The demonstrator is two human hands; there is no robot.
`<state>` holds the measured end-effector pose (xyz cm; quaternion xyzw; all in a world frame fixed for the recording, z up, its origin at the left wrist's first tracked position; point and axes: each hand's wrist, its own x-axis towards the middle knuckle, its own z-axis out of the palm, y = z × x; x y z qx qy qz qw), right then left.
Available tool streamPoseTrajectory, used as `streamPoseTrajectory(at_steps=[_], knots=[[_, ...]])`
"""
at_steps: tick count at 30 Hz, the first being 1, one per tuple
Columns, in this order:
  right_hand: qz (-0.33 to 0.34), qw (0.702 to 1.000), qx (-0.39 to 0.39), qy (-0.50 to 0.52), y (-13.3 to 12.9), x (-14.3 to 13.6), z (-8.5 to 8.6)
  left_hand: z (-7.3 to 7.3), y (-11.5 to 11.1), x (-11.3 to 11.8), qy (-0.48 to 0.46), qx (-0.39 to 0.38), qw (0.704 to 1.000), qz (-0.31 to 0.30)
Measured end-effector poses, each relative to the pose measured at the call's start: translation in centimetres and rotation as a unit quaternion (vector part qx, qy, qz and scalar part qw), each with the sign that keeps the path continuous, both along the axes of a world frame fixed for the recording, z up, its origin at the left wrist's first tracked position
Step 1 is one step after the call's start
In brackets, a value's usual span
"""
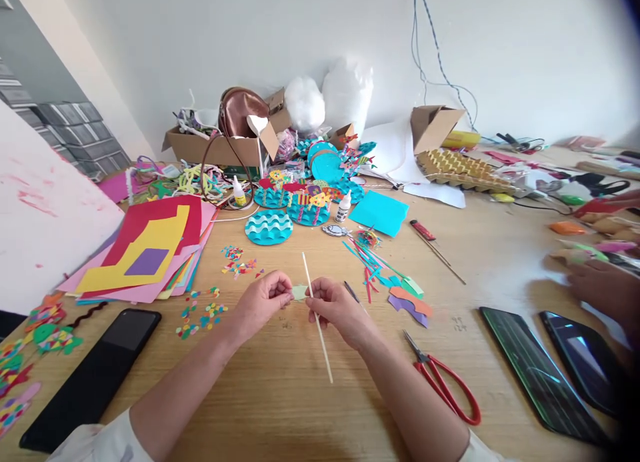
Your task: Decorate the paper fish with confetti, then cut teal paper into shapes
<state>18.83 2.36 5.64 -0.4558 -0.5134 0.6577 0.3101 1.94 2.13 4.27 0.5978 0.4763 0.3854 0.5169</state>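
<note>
Paper (299, 293), a small pale-green piece, is held between the two hands above the table (280, 395). The left hand (267, 303) pinches one edge; the right hand (340, 309) is closed on a white stick (323, 342), its fingertips meeting the paper's other edge, though whether they grip it cannot be told. The stick slants away from the left fingers, presumably leaving them unobstructed. Red-handled scissors (445, 385) lie beside the right forearm, probably for easy reach; coloured dots (203, 312) sit apart, seemingly to avoid scattering.
</note>
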Motion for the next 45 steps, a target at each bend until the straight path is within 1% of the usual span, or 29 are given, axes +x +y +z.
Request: streamPoseTrajectory(at_steps=[3,10,15,22,27,30,32,33,36,39,40,42,45], knots=[[-0.002,1.0,0.009,-0.024,0.1,-0.5,0.0,0.0,0.2,0.3,0.002,0.003,1.0,0.003],[0.003,0.998,0.035,-0.061,0.6,-1.0,-0.2,0.8,0.2,0.9,0.053,0.0,0.998,0.022],[0.006,0.995,0.046,-0.086,0.8,-1.1,-0.1,0.3,0.4,0.8,0.068,0.004,0.998,0.019],[0.025,0.988,0.06,-0.139,1.1,-1.3,0.2,-0.4,0.7,0.6,0.064,0.002,0.998,0.01],[0.04,0.978,0.07,-0.19,1.4,-1.6,0.7,-0.2,0.8,0.7,0.07,0.002,0.997,0.011],[0.055,0.968,0.084,-0.231,1.8,-1.5,0.8,0.2,0.7,0.3,0.093,0.011,0.995,0.02],[0.068,0.956,0.095,-0.267,2.4,-1.4,0.8,0.2,0.5,-0.2,0.155,0.054,0.986,0.026],[0.075,0.949,0.101,-0.287,2.7,-1.3,0.7,0.1,0.3,-0.4,0.2,0.09,0.975,0.022],[0.098,0.924,0.126,-0.346,3.6,-1.2,0.7,-0.8,-0.2,-1.2,0.331,0.208,0.92,-0.023],[0.117,0.894,0.157,-0.403,4.2,-1.7,0.8,-2.0,-0.6,-1.5,0.387,0.27,0.88,-0.058],[0.122,0.883,0.166,-0.422,4.3,-1.9,0.8,-2.4,-0.7,-1.5,0.396,0.282,0.872,-0.063],[0.131,0.862,0.179,-0.455,4.5,-2.5,0.9,-3.0,-0.7,-1.6,0.402,0.292,0.865,-0.067],[0.148,0.836,0.191,-0.493,4.7,-3.2,0.8,-3.6,-0.6,-1.7,0.397,0.289,0.869,-0.063]])
